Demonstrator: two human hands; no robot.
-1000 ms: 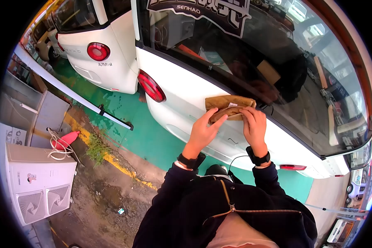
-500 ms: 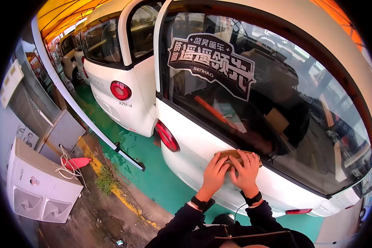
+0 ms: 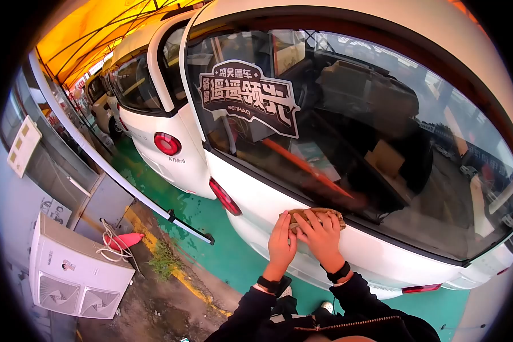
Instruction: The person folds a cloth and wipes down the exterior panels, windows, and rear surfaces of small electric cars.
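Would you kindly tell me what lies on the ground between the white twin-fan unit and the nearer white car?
In the head view, brownish ground, green weeds, a yellow stripe and green flooring lie between them.

Brown cloth [image 3: 341,220] in the grip; white car [image 3: 262,210] beneath, red lamp [image 3: 224,197] leftward; black-and-white sticker [image 3: 248,98] up-left, green floor [image 3: 233,256] below, orange-yellow canopy [image 3: 88,40] far up-left.

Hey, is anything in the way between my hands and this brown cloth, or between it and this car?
Nothing visible. Your left hand and right hand touch the brown cloth at the rear of the nearest white car; its underside is hidden, so I can't tell what's beneath.
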